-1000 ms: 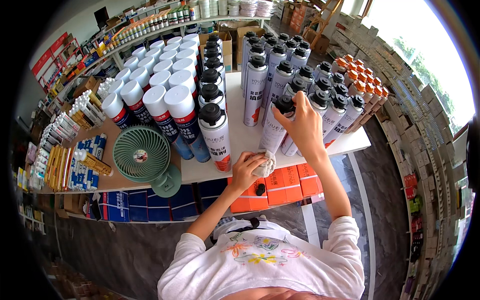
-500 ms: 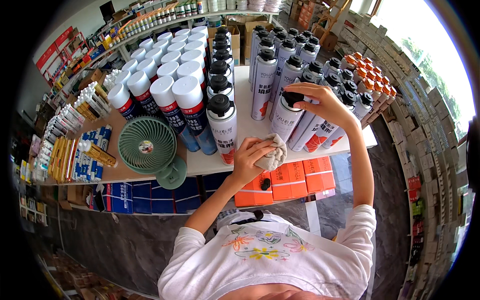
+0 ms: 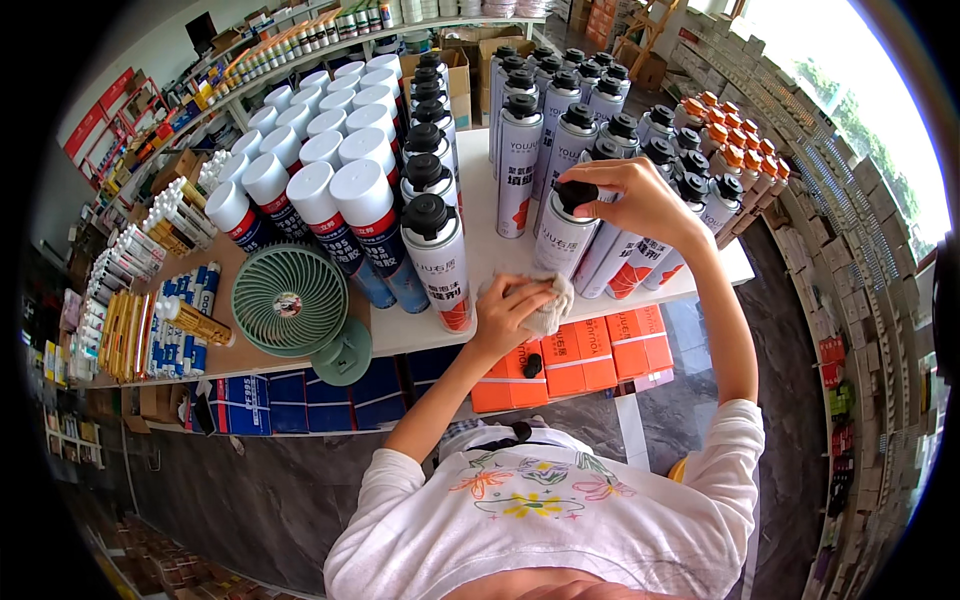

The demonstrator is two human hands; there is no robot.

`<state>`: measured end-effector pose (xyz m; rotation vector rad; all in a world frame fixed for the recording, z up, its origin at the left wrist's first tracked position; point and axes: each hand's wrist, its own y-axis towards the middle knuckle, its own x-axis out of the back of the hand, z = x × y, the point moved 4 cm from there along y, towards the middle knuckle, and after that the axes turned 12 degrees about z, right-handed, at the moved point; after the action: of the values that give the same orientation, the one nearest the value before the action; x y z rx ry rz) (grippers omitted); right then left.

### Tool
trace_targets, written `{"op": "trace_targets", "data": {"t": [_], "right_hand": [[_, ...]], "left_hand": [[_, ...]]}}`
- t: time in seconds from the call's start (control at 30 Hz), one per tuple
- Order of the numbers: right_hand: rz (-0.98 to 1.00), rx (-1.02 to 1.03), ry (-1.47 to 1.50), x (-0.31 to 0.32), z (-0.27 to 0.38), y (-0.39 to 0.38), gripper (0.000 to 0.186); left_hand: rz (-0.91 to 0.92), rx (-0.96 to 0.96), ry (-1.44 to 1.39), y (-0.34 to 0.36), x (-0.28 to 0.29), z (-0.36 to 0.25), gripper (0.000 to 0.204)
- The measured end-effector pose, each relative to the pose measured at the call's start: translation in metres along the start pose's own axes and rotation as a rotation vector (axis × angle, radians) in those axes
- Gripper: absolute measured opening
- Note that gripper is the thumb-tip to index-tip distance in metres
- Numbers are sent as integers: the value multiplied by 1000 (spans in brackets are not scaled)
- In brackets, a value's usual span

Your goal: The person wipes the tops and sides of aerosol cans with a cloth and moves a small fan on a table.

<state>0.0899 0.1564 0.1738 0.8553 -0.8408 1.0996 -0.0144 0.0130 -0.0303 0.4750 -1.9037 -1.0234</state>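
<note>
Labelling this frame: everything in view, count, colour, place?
Handled can: one, pale, table front
Cloth: one, off-white, front edge
Black-capped cans: many, pale, centre and right
White-capped cans: many, blue, centre-left
Orange-capped containers: many, brown, right end
Fan: one, green, front left
Tubes: many, gold, white, blue, left end
Table: one, white and brown, centre
Lower boxes: several, orange and blue, under table
Back shelf: one, pale, behind
Ladder: one, brown, far back
Left hand: one, holding cloth
Right hand: one, gripping can's cap

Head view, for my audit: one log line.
left grip: holds crumpled beige cloth; right grip: on black cap of white cylindrical metal can
</note>
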Motion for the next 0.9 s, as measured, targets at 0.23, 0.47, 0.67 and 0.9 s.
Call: {"op": "trace_targets", "data": {"t": [0.23,0.47,0.67,0.9], "right_hand": [[-75,83,-81,-2,5,-7,40],[-148,-47,15,-2,6,-11,38],[-217,-194,-19,-19,20,-9,40],[-411,-332,-120,-23,19,-16,39]], "left_hand": [[-61,109,-66,24,7,-12,47],[-126,48,52,50,22,-25,43],[39,60,70,6,-6,-19,41],[-62,-18,105,75,44,-36,47]]}}
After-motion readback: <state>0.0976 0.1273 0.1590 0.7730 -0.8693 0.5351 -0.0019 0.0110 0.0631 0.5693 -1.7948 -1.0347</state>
